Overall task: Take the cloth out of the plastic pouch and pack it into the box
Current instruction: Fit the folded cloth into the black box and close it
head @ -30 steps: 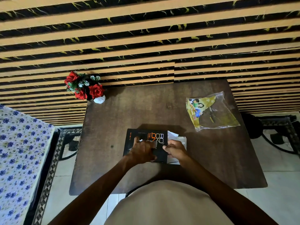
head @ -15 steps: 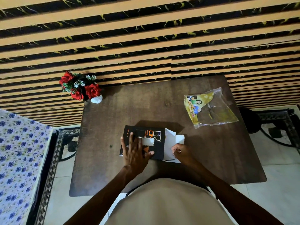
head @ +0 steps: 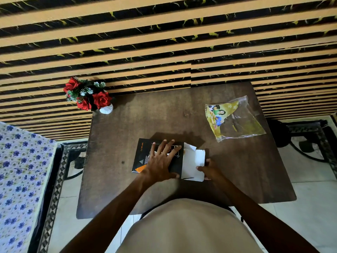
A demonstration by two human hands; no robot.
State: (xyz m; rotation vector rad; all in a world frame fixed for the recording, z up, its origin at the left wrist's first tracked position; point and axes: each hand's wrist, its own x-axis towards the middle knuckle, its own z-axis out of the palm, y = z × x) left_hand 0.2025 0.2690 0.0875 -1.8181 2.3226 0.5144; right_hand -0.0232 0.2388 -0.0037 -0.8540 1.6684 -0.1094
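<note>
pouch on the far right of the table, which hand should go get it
Right, probably. The pouch lies on the right hand's side, and that hand only pinches the box's white flap. The left hand is spread flat on the box, steadying it.

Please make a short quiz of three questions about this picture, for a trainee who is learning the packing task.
1. True or false: the cloth is still inside the plastic pouch.
2. Which hand lies flat on the black box? A) left hand B) right hand
3. Fill in: the right hand holds the box's white ____.

Key
1. True. The pouch lies untouched at the table's far right.
2. A.
3. Flap, folded open at the box's right end.
</note>
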